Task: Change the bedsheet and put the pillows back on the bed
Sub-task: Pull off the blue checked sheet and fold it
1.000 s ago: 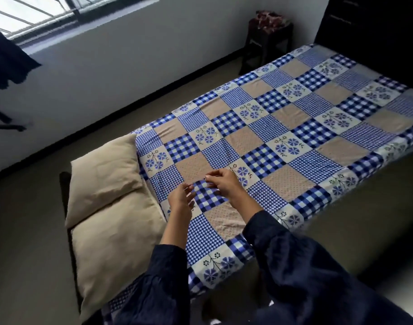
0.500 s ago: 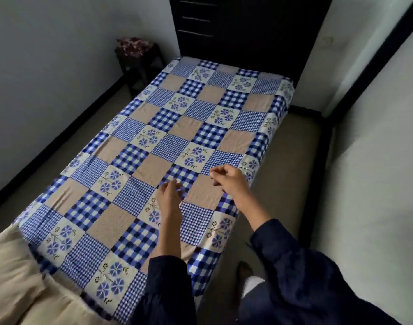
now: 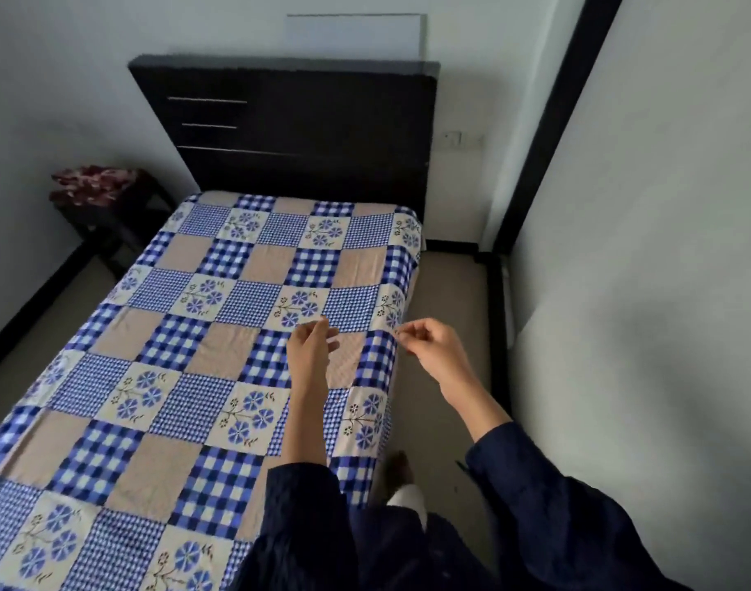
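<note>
At far left I see a small dark wooden stool with a bundle of red patterned cloth on top, standing just beside the head end. Next comes the task's thing, the blue-and-beige patchwork cotton bedsheet with checked and flowered squares. It lies spread flat right up to the tall black wooden headboard, its right edge draped down over the side, with only slight ripples near me.

The left hand hovers over the sheet near that right edge. Its grip is slack, fingers loosely apart and holding nothing. The right hand hangs just past the edge, thumb and forefinger drawn together at the hem line. I cannot tell whether that grip has fabric in it, because the fingertips are small and blurred. Farther right is the bare white wall.

My reading is that laying the sheet is close to finished and I am on the last tidying of the right side. No pillows show in this view, so that half is not yet done. The next move calls for a light tug or smoothing pass along the hanging edge. After that I need to find the pillows and set them against the headboard without rucking the cloth.
</note>
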